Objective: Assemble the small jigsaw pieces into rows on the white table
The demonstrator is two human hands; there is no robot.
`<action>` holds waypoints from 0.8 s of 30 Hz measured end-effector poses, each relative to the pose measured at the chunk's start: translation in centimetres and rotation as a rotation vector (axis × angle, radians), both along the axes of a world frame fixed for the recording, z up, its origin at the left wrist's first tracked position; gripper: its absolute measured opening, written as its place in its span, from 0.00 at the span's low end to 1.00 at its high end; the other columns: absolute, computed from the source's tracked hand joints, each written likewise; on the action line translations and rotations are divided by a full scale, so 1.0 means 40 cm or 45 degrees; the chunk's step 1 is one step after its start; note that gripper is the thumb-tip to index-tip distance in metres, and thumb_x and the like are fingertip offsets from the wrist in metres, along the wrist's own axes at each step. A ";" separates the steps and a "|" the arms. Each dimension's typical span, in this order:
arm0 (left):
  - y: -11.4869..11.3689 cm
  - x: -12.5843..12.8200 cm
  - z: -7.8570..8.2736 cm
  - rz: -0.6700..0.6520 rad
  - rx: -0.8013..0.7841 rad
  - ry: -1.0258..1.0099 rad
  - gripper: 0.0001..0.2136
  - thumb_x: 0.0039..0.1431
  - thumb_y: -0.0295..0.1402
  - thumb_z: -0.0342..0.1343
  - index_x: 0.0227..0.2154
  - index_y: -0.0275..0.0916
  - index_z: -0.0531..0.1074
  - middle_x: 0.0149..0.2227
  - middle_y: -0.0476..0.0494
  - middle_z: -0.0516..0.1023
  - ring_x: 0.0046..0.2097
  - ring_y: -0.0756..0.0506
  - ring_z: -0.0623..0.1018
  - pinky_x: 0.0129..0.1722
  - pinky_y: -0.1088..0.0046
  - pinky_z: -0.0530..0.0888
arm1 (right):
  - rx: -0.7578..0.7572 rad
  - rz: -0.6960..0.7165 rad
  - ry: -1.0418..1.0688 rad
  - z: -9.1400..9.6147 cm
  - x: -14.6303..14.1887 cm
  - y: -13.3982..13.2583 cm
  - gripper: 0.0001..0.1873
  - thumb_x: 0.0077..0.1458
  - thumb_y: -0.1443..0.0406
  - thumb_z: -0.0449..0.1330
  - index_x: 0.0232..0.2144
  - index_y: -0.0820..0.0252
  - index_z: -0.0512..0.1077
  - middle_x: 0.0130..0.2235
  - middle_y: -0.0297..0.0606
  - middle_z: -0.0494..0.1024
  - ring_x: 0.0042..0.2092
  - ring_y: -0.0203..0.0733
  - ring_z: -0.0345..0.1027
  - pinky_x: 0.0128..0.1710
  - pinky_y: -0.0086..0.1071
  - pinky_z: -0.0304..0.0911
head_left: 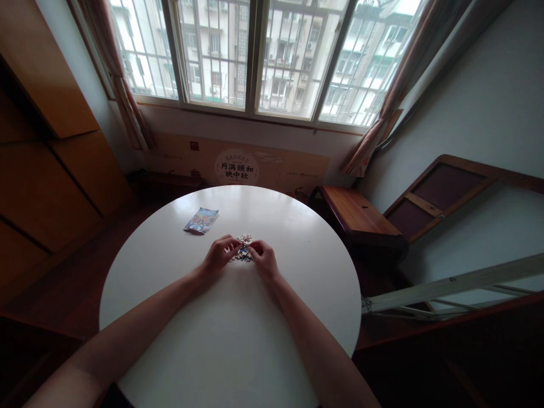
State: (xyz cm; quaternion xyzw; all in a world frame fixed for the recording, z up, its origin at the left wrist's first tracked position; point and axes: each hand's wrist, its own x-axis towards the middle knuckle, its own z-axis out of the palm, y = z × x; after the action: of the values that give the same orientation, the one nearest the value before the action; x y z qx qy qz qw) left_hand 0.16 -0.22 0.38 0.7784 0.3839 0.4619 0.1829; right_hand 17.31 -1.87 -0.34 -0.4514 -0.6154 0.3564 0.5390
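“中秋” backdrop [272, 166] beyond jigsaw pieces [244, 254]

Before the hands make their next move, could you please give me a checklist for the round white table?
1. Small pale and dark-blue jigsaw pieces on the round white table: ok, heaped between the hands.
2. Left hand and right hand at the heap: ok.
3. Pieces all same side up: not ok, pale and dark sides both show.
4. Piece firmly gripped: cannot tell, too small.
5. Flat blue printed packet apart from both hands: ok.

Apparent jigsaw pieces [245, 254] on table [232, 334]
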 end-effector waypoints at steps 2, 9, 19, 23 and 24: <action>0.000 0.000 0.001 0.001 -0.001 0.006 0.05 0.56 0.31 0.55 0.31 0.37 0.75 0.28 0.48 0.72 0.27 0.52 0.71 0.29 0.77 0.69 | -0.008 0.004 0.002 0.000 0.000 0.001 0.07 0.49 0.62 0.58 0.29 0.61 0.71 0.27 0.36 0.75 0.28 0.38 0.67 0.28 0.29 0.62; -0.001 0.000 0.005 -0.004 0.005 0.011 0.05 0.57 0.31 0.55 0.31 0.37 0.75 0.27 0.48 0.72 0.27 0.52 0.72 0.28 0.78 0.70 | -0.004 0.005 0.005 0.001 0.001 0.001 0.07 0.49 0.62 0.58 0.29 0.61 0.71 0.27 0.36 0.75 0.28 0.38 0.67 0.28 0.29 0.62; -0.001 0.000 0.001 -0.006 0.002 -0.004 0.05 0.57 0.32 0.55 0.31 0.37 0.75 0.28 0.48 0.73 0.28 0.52 0.72 0.28 0.78 0.70 | -0.004 0.005 -0.003 0.006 0.000 -0.004 0.08 0.49 0.62 0.57 0.30 0.61 0.71 0.28 0.37 0.75 0.29 0.38 0.68 0.28 0.29 0.63; -0.002 0.001 0.002 -0.007 -0.007 -0.004 0.05 0.56 0.32 0.55 0.31 0.37 0.75 0.28 0.48 0.73 0.27 0.52 0.72 0.28 0.77 0.70 | -0.007 -0.001 -0.010 0.007 0.000 -0.004 0.08 0.49 0.61 0.57 0.30 0.61 0.71 0.27 0.37 0.75 0.28 0.38 0.68 0.28 0.29 0.63; -0.002 0.001 0.003 -0.008 -0.005 -0.005 0.05 0.56 0.32 0.55 0.31 0.37 0.75 0.28 0.48 0.73 0.27 0.52 0.72 0.28 0.77 0.70 | -0.007 -0.001 -0.010 0.006 0.000 -0.003 0.08 0.49 0.61 0.57 0.30 0.60 0.71 0.27 0.36 0.75 0.28 0.38 0.68 0.28 0.29 0.63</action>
State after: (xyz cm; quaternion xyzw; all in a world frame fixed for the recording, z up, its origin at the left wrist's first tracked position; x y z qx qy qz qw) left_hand 0.19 -0.31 0.50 0.7783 0.3821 0.4620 0.1865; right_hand 17.31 -2.01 -0.08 -0.4546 -0.6162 0.3562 0.5356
